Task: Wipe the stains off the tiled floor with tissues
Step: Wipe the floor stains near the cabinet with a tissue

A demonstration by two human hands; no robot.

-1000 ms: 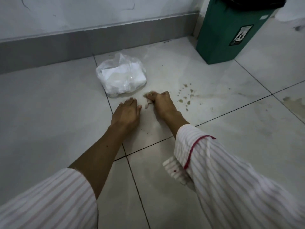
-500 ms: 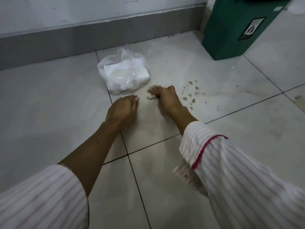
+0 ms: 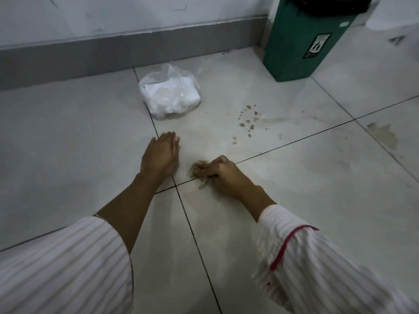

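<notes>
- Pale glossy tiled floor (image 3: 294,200) with dark grout lines fills the head view, meeting a grey skirting band (image 3: 113,53) and a white wall at the far edge.
- Left hand (image 3: 159,155) lies flat on the floor, palm down, fingers straight and close together, holding nothing; its fingertips point toward the wall.
- Right hand (image 3: 223,172) has its fingers curled around a crumpled, brown-soiled tissue (image 3: 199,169), pressing it onto the floor right at a grout line, just to the right of the left hand.
- Both forearms are bare, coming out of white sleeves with thin red stripes; the right sleeve (image 3: 317,257) has a red trim at the cuff.
- Small brownish stain drops (image 3: 247,121) speckle the tile beyond the right hand, apart from the tissue.
- Larger brownish stain patch (image 3: 383,134) sits on a tile farther right, near the frame edge.
- Clear plastic bag of white tissues (image 3: 171,94) rests on the floor beyond the left hand, near the skirting, straddling a grout line.
- Green waste bin (image 3: 301,39) stands in the far right corner by the wall, with a dark liner at its rim and a label on its side.
</notes>
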